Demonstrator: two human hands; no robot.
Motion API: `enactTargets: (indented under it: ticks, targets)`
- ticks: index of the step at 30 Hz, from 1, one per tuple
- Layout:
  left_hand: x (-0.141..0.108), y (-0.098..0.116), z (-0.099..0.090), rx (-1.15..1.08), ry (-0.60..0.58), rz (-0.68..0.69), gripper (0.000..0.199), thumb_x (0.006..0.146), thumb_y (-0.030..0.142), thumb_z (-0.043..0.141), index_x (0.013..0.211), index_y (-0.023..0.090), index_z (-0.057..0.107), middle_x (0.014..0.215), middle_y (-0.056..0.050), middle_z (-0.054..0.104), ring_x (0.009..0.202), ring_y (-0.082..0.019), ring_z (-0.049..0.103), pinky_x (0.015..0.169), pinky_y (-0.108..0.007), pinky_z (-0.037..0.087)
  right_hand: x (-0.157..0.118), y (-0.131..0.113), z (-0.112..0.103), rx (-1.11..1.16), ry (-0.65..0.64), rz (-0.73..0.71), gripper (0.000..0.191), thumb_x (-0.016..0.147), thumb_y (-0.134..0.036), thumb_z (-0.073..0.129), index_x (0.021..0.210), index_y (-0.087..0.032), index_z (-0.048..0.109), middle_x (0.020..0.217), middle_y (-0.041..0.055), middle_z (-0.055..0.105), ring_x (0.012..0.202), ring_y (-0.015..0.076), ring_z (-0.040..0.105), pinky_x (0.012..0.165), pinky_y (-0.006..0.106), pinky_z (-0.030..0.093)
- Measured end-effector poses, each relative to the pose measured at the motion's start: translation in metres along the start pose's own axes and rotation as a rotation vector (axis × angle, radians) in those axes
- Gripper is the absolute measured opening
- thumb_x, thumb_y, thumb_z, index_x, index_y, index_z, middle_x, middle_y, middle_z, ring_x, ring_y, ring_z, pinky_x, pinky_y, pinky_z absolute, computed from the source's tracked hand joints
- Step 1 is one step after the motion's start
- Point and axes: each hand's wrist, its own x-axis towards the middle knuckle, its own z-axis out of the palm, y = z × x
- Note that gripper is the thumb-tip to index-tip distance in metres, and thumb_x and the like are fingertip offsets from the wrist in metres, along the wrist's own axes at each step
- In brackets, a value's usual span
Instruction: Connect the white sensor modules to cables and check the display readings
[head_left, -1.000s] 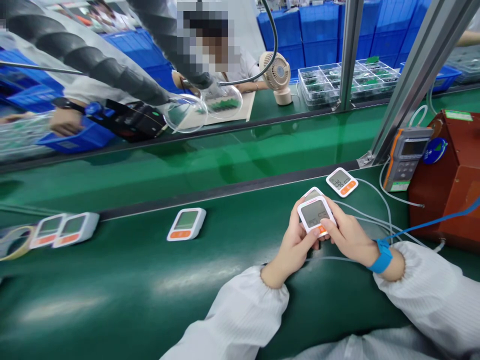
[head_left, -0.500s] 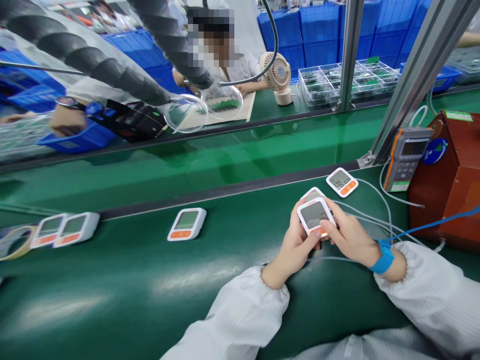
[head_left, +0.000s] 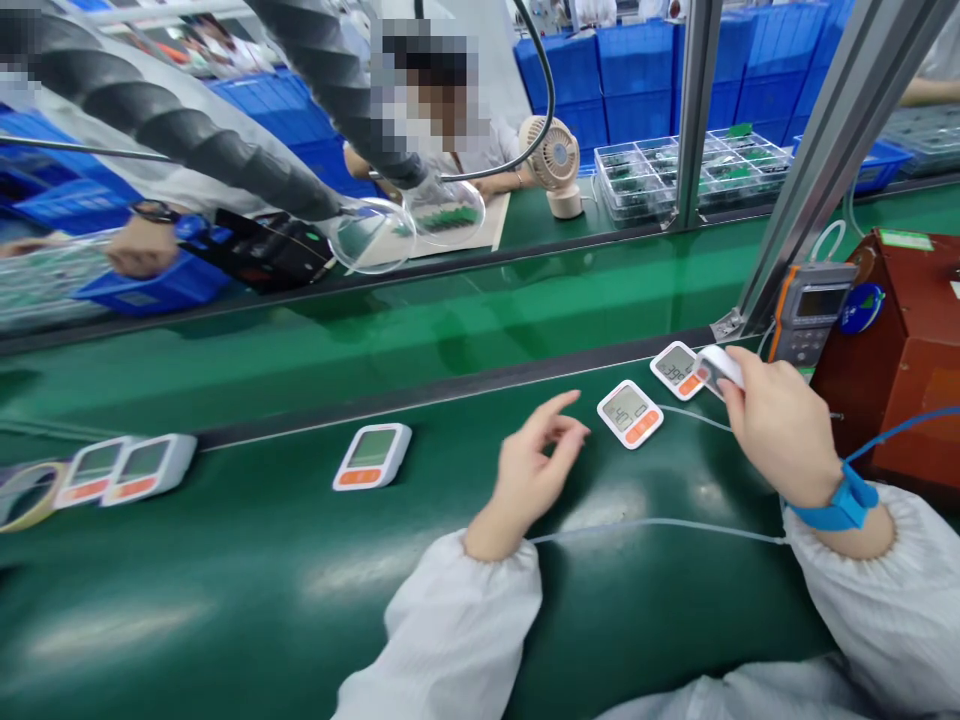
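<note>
One white meter [head_left: 720, 366] is clamped in the right hand [head_left: 784, 425]; the left hand [head_left: 534, 465], thumb and forefinger apart, hovers near another meter [head_left: 630, 413] on the bench [head_left: 262, 560].

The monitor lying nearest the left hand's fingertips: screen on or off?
On. Dark digits show on the grey screen of that monitor, though their full reading is too small to tell.

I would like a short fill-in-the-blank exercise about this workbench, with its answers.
The right hand grips a white device; the left hand holds ____.
The colour of the wristband is ____.
The buttons on the device nearest the left hand are coloured ____.
As pictured, the fan stands to the ____ of the compartment tray.
Answers: nothing; blue; orange; left.
</note>
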Motion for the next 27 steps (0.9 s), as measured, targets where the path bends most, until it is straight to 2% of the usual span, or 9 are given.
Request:
enactTargets:
  ticks: [4,6,9,12,15,18,20,22,27]
  targets:
    - [0.021,-0.026,-0.062,0.333,0.275,-0.123,0.050,0.085,0.040,0.056,0.122,0.008,0.063,0.114,-0.020,0.067,0.117,-0.039,0.057,0.107,-0.058,0.037,0.000,0.014,0.003,-0.181,-0.083,0.074,0.021,0.101,-0.029,0.050,0.110,-0.013,0.061,0.074,0.0095,0.060,0.070,0.0238,0.057,0.053,0.028,0.025]
    - [0.022,-0.042,-0.091,0.561,0.395,-0.345,0.060,0.085,0.047,0.055,0.129,0.006,0.058,0.135,-0.027,0.055,0.134,-0.048,0.040,0.109,-0.070,0.024,-0.001,0.021,0.006,-0.227,-0.147,0.058,0.018,0.100,-0.026,0.050,0.102,-0.012,0.061,0.073,0.0095,0.059,0.069,0.0240,0.057,0.051,0.028,0.023]
    - [0.015,-0.065,-0.119,0.664,0.324,-0.813,0.083,0.083,0.069,0.051,0.145,0.014,0.042,0.153,-0.027,0.035,0.138,-0.056,0.027,0.097,-0.081,0.025,0.002,0.030,0.008,-0.261,-0.151,0.008,0.015,0.097,-0.019,0.050,0.095,-0.011,0.062,0.084,0.0142,0.061,0.081,0.0282,0.057,0.053,0.029,0.029]
    - [0.011,-0.079,-0.127,0.624,0.301,-0.885,0.090,0.081,0.066,0.055,0.147,0.007,0.036,0.143,-0.032,0.042,0.130,-0.057,0.038,0.095,-0.072,0.036,0.005,0.028,0.008,-0.168,-0.039,-0.010,0.017,0.096,-0.015,0.047,0.102,-0.011,0.063,0.108,0.0185,0.059,0.096,0.0311,0.052,0.064,0.033,0.039]
    - [0.016,-0.083,-0.117,0.654,0.315,-0.751,0.083,0.084,0.052,0.058,0.147,0.002,0.036,0.137,-0.031,0.048,0.132,-0.051,0.041,0.102,-0.063,0.037,-0.006,0.001,0.011,0.132,-0.130,-0.148,0.013,0.099,-0.018,0.049,0.097,-0.012,0.061,0.099,0.0155,0.058,0.090,0.0264,0.052,0.073,0.036,0.044]
    - [0.024,-0.080,-0.093,0.580,0.326,-0.548,0.075,0.086,0.047,0.060,0.148,0.010,0.039,0.133,-0.022,0.055,0.127,-0.040,0.048,0.104,-0.051,0.041,-0.035,-0.042,0.019,0.288,-0.320,-0.438,0.022,0.088,-0.034,0.077,0.090,-0.018,0.061,0.090,0.0036,0.059,0.080,0.0189,0.056,0.067,0.030,0.047]
    - [0.026,-0.074,-0.070,0.270,0.380,-0.370,0.069,0.087,0.047,0.060,0.144,0.013,0.044,0.121,-0.016,0.061,0.109,-0.031,0.059,0.093,-0.043,0.048,-0.054,-0.065,0.025,0.339,-0.465,-0.549,0.036,0.077,-0.037,0.088,0.088,-0.017,0.061,0.094,0.0060,0.060,0.084,0.0230,0.057,0.062,0.032,0.048]
    - [0.023,-0.063,-0.042,-0.214,0.392,-0.240,0.066,0.088,0.052,0.058,0.141,0.016,0.046,0.107,-0.010,0.063,0.085,-0.021,0.063,0.076,-0.035,0.051,-0.064,-0.076,0.029,0.374,-0.571,-0.580,0.031,0.078,-0.030,0.088,0.082,-0.017,0.060,0.090,0.0061,0.061,0.084,0.0232,0.059,0.064,0.033,0.050]
    - [0.006,-0.026,0.018,-0.870,0.305,-0.079,0.063,0.082,0.061,0.064,0.129,0.021,0.057,0.102,-0.009,0.067,0.074,-0.017,0.066,0.066,-0.031,0.054,-0.045,-0.058,0.024,0.766,-0.676,-0.366,0.003,0.095,-0.013,0.062,0.093,-0.016,0.061,0.083,0.0009,0.064,0.077,0.0159,0.062,0.072,0.028,0.051]
